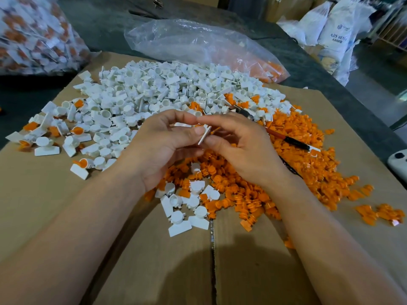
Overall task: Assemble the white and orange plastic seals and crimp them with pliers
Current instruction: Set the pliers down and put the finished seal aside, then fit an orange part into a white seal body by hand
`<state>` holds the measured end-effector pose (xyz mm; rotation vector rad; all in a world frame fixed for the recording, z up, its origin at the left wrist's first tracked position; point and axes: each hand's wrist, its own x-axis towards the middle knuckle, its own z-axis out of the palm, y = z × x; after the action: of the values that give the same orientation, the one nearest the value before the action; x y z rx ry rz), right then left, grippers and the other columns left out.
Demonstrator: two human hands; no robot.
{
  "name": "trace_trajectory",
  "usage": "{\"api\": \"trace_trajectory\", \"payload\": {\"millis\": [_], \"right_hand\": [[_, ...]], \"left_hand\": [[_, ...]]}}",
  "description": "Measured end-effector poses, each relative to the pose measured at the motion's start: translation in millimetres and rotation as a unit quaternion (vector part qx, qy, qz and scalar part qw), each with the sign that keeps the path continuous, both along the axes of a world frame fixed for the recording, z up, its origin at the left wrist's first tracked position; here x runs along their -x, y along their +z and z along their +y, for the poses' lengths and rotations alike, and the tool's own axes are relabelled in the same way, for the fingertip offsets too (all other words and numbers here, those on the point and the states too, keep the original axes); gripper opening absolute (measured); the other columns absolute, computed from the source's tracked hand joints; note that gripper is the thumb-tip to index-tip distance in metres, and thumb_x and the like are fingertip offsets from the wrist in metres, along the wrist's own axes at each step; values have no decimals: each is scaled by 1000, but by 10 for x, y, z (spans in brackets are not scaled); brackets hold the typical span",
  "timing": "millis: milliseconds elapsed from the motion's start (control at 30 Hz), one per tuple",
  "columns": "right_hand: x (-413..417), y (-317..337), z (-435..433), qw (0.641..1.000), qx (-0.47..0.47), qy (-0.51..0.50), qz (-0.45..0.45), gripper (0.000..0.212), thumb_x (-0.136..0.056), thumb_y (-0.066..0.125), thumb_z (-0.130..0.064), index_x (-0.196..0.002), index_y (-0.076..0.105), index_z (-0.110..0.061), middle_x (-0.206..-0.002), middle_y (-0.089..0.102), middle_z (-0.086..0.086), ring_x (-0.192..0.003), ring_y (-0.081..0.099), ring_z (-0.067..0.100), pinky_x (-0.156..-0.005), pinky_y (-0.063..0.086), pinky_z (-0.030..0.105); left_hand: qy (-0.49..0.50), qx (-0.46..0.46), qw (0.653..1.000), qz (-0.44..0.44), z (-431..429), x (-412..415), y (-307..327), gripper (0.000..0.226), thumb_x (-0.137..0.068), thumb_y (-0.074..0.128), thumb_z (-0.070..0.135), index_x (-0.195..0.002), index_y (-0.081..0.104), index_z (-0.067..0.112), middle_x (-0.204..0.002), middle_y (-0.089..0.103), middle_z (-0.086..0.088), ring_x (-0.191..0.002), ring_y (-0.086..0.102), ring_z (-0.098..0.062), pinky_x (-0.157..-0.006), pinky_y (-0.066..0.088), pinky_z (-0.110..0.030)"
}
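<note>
Left hand [163,148] and right hand [244,150] both pinch one white seal piece [204,134] with curled fingertips above the orange pile [293,168], pliers [286,138] lying untouched just beyond; risk: a skewed, largely hidden orange insert may jam or slip out before crimping.

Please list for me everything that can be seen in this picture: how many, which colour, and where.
white seal parts: many, white, heap on the far and left side of the cardboard
orange seal parts: many, orange, heap on the right
pliers: one, red and black handles, lying on the orange heap
white seal piece: one, white, between both hands
cardboard: one, brown, under the heaps
clear bag: one, transparent, behind the heaps, some orange parts inside
full bag: one, white and orange contents, far left
sacks: several, white, far right
left hand: one, fingers pinch the white seal piece
right hand: one, fingers pinch it too
</note>
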<state>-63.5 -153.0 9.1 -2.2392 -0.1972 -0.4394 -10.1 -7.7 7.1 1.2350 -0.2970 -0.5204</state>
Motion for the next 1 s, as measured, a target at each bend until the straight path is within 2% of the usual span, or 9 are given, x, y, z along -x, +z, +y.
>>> {"api": "trace_trajectory", "payload": {"millis": [167, 267, 367, 400, 500, 600, 733, 833, 1000], "right_hand": [[0, -12, -8, 1000, 8, -13, 8, 27, -82, 66, -13, -107, 65, -22, -93, 56, -17, -85, 54, -5, -79, 43, 16], [2, -7, -13, 1000, 22, -19, 10, 23, -80, 69, -17, -102, 67, -19, -88, 54, -22, -79, 51, -8, -77, 44, 19], [2, -12, -2, 999, 52, -15, 5, 21, -80, 69, -20, -101, 66, -15, -88, 55, -17, -76, 51, -6, -76, 45, 24], [-1, -17, -1, 998, 62, -16, 5, 21, -81, 68, -21, -101, 66, -15, -89, 56, -15, -76, 51, -3, -76, 45, 25], [-4, -23, -14, 998, 62, -25, -1, 19, -82, 67, -22, -100, 64, -16, -91, 57, -15, -86, 52, 0, -78, 45, 26], [-10, -26, -33, 996, 74, -43, -14, 18, -79, 70, -22, -96, 65, -19, -90, 56, -15, -93, 50, 5, -80, 43, 28], [-18, -22, -36, 997, 63, -36, -19, 19, -73, 75, -24, -88, 66, -16, -80, 56, -17, -83, 56, 9, -75, 47, 31], [-10, -16, -37, 999, 19, -30, -37, 20, -68, 78, -26, -76, 60, -26, -74, 57, -16, -69, 55, 3, -65, 49, 25], [3, 20, -54, 997, -48, -37, -54, 24, -70, 76, -24, -78, 58, -38, -71, 59, -18, -66, 57, -1, -58, 46, 12]], "left_hand": [[-29, -1, 999, 19, -9, 16, -4, 14, -80, 59, 4, -92, 54, 9, -61, 68, -2, -56, 67, -14, -51, 55, -21], [-35, -3, 999, 34, -13, 14, -5, 10, -88, 54, 1, -94, 54, 10, -62, 67, -5, -57, 67, -17, -51, 56, -22], [-38, -5, 999, 26, -25, 26, -9, 6, -87, 55, 12, -92, 55, 9, -64, 64, -4, -57, 65, -16, -54, 57, -25], [-45, -2, 999, 21, -27, 31, -9, 15, -83, 58, 20, -92, 56, 8, -68, 64, -5, -59, 64, -17, -56, 57, -26], [-74, 0, 997, 2, -24, 46, -7, 36, -69, 62, 29, -98, 59, 9, -82, 64, -11, -70, 65, -18, -63, 57, -27], [-79, -27, 996, -17, -29, 52, -26, 26, -80, 60, 16, -105, 57, 11, -85, 64, -14, -74, 67, -16, -67, 58, -26], [-47, -21, 999, 5, -67, 72, -33, 12, -93, 47, 10, -101, 55, 14, -63, 58, -3, -59, 65, -11, -57, 57, -23], [-39, -7, 999, 15, -84, 73, -43, 9, -96, 42, 10, -92, 51, 11, -48, 53, 6, -53, 62, -9, -58, 57, -23], [-27, -37, 999, -27, -38, 39, -33, 13, -90, 52, 15, -78, 55, 10, -60, 66, 4, -62, 69, -14, -50, 54, -19]]}}
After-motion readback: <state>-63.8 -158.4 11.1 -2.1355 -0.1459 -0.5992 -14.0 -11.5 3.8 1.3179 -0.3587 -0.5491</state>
